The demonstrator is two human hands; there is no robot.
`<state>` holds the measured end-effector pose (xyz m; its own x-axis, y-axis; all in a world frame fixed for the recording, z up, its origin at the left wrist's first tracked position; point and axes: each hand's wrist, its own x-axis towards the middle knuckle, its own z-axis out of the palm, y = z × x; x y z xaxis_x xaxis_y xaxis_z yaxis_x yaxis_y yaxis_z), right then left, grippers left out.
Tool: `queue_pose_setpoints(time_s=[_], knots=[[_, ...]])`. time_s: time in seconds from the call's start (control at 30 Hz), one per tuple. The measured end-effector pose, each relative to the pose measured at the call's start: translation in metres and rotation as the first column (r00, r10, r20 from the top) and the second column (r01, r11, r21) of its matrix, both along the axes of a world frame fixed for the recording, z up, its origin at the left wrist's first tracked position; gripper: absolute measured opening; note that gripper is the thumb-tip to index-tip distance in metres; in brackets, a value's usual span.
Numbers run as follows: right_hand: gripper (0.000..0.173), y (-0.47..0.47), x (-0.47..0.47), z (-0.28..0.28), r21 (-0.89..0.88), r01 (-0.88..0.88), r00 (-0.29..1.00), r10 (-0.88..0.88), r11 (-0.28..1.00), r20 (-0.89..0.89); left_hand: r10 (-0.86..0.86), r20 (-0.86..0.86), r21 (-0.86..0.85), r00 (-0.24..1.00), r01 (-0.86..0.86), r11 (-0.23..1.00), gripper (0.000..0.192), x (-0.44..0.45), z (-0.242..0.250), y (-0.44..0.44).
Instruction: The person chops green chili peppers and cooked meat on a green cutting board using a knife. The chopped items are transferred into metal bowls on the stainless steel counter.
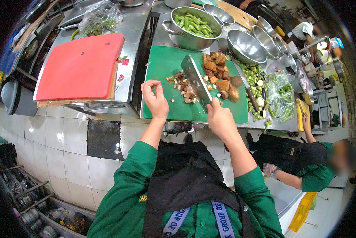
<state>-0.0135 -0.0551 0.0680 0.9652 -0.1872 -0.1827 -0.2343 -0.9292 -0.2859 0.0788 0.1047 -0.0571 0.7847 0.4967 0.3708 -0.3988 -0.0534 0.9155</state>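
My right hand (221,119) grips a cleaver (196,80) by its handle, the broad blade slanting across a green cutting board (160,62). To the blade's left lies chopped fried pork (186,88) in small bits. Larger browned chunks of pork belly (219,71) are heaped on its right, with a few pale scraps between. Over the board's left edge hovers my left hand (156,99), its fingers curled inward and nothing visible in them; the inside of the curl is partly hidden.
A steel pot of cut green vegetables (193,26) stands behind the board. On the right are a steel bowl (246,46), a second knife (251,96), chopped eggplant and bagged greens (282,95). A red cutting board (79,67) sits left across a gap. A co-worker (294,157) is close on my right.
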Motion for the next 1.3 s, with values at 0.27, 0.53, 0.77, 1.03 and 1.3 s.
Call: queue_pose_setpoints(time_s=[0.27, 0.53, 0.77, 1.03, 1.3], knots=[[0.021, -0.001, -0.018, 0.002, -0.023, -0.050, 0.997, 0.051, 0.998, 0.051, -0.018, -0.020, -0.005, 1.000, 0.018, 1.000, 0.006, 0.000, 0.002, -0.001], [0.021, -0.013, -0.021, 0.002, -0.001, 0.024, 0.998, -0.024, 1.000, -0.052, -0.007, 0.007, 0.011, 1.000, 0.007, 1.000, 0.005, 0.002, -0.001, -0.001], [0.019, -0.026, -0.022, 0.001, 0.026, 0.048, 0.999, -0.048, 0.999, -0.014, -0.023, 0.025, 0.072, 0.999, 0.021, 0.997, 0.005, 0.001, -0.004, 0.000], [0.021, -0.039, -0.021, 0.000, 0.110, 0.054, 0.998, -0.051, 0.992, -0.029, -0.031, 0.009, 0.016, 0.999, 0.031, 0.999, 0.004, 0.002, -0.010, -0.001], [0.021, -0.037, -0.025, 0.007, 0.097, 0.162, 0.987, -0.160, 0.982, -0.028, 0.007, 0.027, 0.017, 1.000, -0.008, 1.000, 0.004, 0.003, -0.009, -0.002]])
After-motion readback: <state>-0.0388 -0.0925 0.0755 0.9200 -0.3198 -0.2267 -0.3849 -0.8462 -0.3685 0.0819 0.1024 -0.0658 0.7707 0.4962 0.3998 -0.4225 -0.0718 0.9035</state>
